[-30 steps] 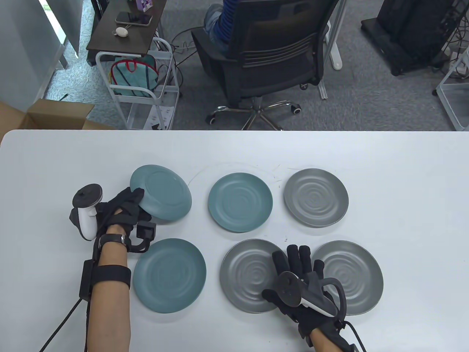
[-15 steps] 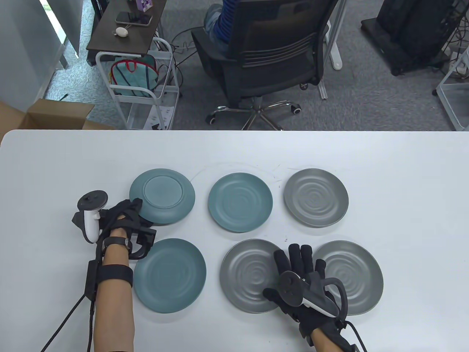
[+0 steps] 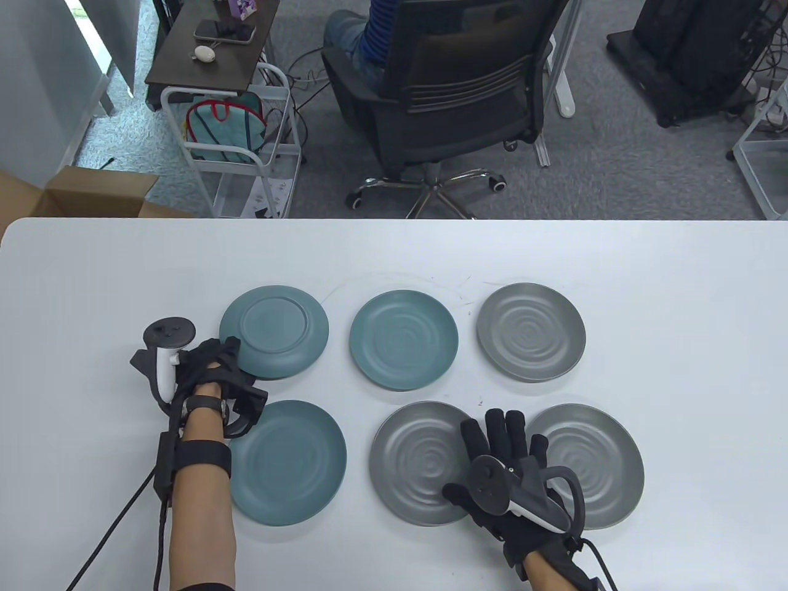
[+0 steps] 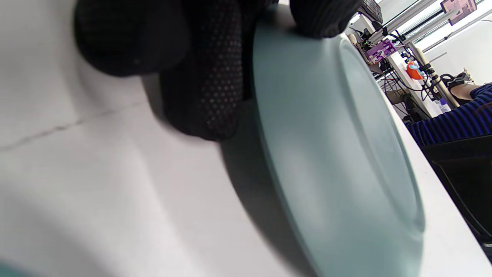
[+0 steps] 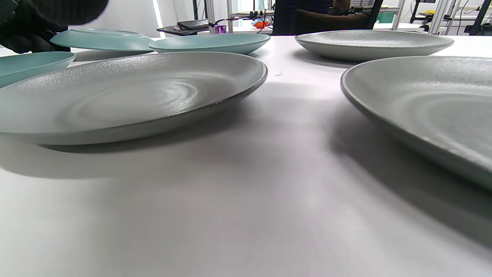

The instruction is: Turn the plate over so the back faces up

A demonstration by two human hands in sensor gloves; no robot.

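Note:
A teal plate lies back up at the far left of the plate group, its raised foot ring showing. My left hand grips its near-left rim. In the left wrist view the thumb is on top of the rim and the fingers are under it, so that edge of the plate stays slightly off the table. My right hand rests flat and empty on the table, fingers spread, between two grey plates.
The other plates lie face up: teal far middle, grey far right, teal near left, grey near middle, grey near right. The white table extends to the right and behind them. An office chair stands beyond the far edge.
The teal plate in my left hand went from steeply tilted to nearly flat, back up. My left hand dropped and shifted slightly right. My right hand has not moved.

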